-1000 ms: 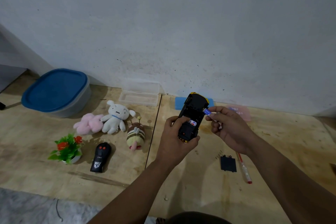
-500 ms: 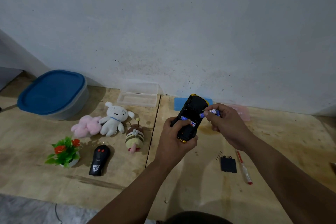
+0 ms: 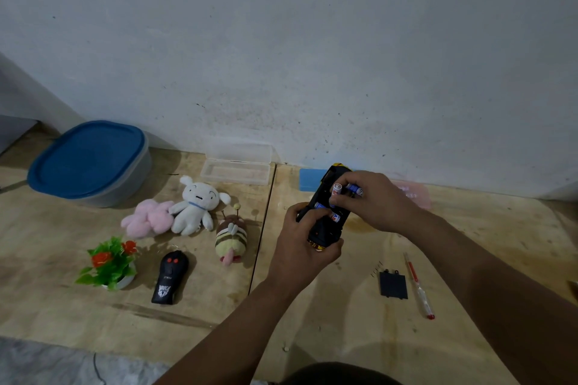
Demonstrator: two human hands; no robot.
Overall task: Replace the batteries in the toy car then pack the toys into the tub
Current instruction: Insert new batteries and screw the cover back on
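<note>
My left hand (image 3: pixel 305 241) grips the black toy car (image 3: pixel 325 222), held upside down above the wooden floor with its battery bay open. My right hand (image 3: pixel 375 200) pinches blue-and-white batteries (image 3: pixel 347 189) right over the bay. More batteries sit in the bay near my left thumb. The black battery cover (image 3: pixel 393 284) lies on the floor to the right, beside a red screwdriver (image 3: pixel 417 287). The tub (image 3: pixel 90 162), grey with a blue lid on it, stands at the far left by the wall.
A pink plush (image 3: pixel 147 218), a white plush (image 3: pixel 195 208), a striped bee plush (image 3: pixel 231 236), a small plant with red flowers (image 3: pixel 109 262) and a black remote (image 3: pixel 170 277) lie left of centre. A clear box (image 3: pixel 236 166), a blue pad (image 3: pixel 309 180) and a pink case (image 3: pixel 413 195) line the wall.
My right hand moved left and down from beside the car onto the open bay, bringing the batteries with it. My left hand kept hold of the car.
</note>
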